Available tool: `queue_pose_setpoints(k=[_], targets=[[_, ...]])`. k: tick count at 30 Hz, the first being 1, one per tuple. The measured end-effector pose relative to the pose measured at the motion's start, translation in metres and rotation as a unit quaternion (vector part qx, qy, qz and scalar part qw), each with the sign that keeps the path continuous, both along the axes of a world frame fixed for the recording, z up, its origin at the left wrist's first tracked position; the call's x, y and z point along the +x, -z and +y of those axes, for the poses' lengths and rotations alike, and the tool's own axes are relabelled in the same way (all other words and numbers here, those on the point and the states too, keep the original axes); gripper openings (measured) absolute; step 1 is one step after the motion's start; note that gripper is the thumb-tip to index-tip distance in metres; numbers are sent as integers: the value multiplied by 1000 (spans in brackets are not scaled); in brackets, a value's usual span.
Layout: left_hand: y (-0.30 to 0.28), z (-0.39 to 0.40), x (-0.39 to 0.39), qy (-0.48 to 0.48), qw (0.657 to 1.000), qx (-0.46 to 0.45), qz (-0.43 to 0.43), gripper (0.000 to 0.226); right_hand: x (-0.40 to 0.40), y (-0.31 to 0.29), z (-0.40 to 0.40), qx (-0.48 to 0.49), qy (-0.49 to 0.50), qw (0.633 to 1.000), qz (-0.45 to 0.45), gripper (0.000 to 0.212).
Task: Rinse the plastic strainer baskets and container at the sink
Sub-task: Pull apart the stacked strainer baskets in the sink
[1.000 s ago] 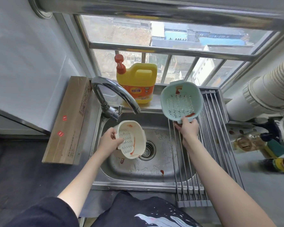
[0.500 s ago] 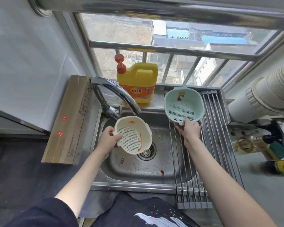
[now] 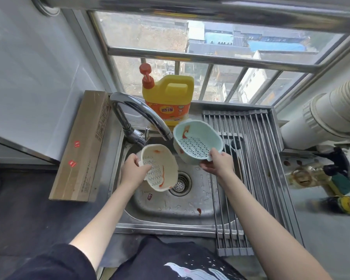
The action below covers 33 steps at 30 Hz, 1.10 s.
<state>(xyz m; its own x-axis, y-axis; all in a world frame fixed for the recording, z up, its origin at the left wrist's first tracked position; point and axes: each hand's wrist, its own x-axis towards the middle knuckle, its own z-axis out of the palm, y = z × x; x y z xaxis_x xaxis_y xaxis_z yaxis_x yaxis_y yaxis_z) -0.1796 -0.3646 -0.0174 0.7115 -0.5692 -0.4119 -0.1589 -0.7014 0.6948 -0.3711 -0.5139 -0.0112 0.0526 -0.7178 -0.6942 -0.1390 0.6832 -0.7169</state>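
My left hand grips the rim of a cream strainer basket, tilted over the steel sink beside the drain. Red sauce streaks mark its inside. My right hand holds the near edge of a pale green strainer basket, also stained red, just right of the faucet spout. A paler piece shows under the green basket; I cannot tell what it is. No water runs from the faucet.
A yellow detergent jug stands on the sill behind the faucet. A roll-up metal drying rack covers the sink's right side. A long cardboard box lies at left. Bottles crowd the right counter below a white duct.
My right hand has brought the green basket left and down from above the rack to over the sink beside the faucet. The cream basket has tipped and stays near the drain.
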Motion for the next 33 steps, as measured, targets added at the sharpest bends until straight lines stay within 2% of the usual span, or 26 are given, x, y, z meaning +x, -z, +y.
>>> queue_pose_setpoints(k=[3,6,10,14,17,19,20,22,23,25,26,27,29,30,32,33], targets=[[-1,-1,-3,6,1000,10,-27,29,12,-3,15,46,-55,996,45,27],[1,-1,-4,11,999,22,-38,29,24,8,34,127,-51,990,46,31],[7,-3,-2,32,998,30,-52,32,31,40,51,197,38,980,12,37],[18,-2,8,25,999,29,22,18,36,72,50,262,153,952,-44,41],[22,-5,14,34,997,28,60,20,32,98,43,265,217,939,-30,40],[23,-8,15,29,996,31,79,23,24,102,41,240,262,931,-77,38],[24,-9,16,25,996,34,81,23,21,104,39,237,285,924,-92,39],[25,-11,16,25,995,42,83,27,18,101,36,262,383,876,-131,38],[27,-12,15,26,995,47,86,27,18,104,37,249,376,887,-98,37],[28,-13,13,31,994,54,88,27,21,97,37,235,242,941,-7,37],[31,-14,12,35,994,58,88,26,25,94,42,243,199,949,0,39],[33,-14,12,38,994,58,89,25,26,94,44,269,185,945,-26,40],[37,-9,14,38,993,60,89,25,32,90,49,305,112,946,-4,35],[39,-8,15,41,993,63,93,24,35,93,52,312,38,949,8,33],[43,-8,15,46,991,64,109,21,32,100,56,312,-51,948,41,43],[45,-8,16,46,990,64,117,20,32,100,58,288,-95,951,65,42]])
